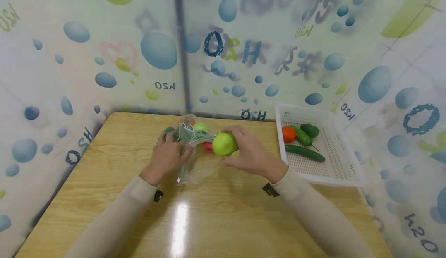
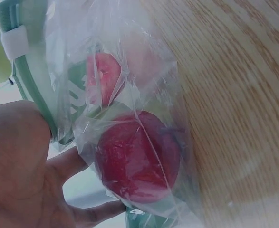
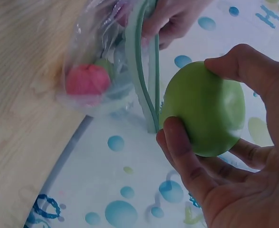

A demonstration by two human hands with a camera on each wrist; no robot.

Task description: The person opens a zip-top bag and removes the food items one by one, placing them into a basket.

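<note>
My right hand (image 1: 249,152) grips a green apple (image 1: 224,144) between thumb and fingers. The apple is beside the mouth of a clear zip bag (image 1: 188,169) on the table. In the right wrist view the bag's green zip edge (image 3: 138,61) stands parted, just left of the apple (image 3: 203,109). My left hand (image 1: 168,153) holds that edge from the other side. Inside the bag, the left wrist view shows a dark red round fruit (image 2: 138,156) and a smaller red piece (image 2: 103,78). A white slider (image 2: 14,42) sits on the zip.
A white plastic basket (image 1: 343,169) stands at the table's right, holding a tomato (image 1: 288,134), a cucumber (image 1: 304,153), a green pepper (image 1: 302,136) and another dark green vegetable (image 1: 310,130). Behind the wooden table (image 1: 223,211) rises a patterned wall covering (image 1: 139,91).
</note>
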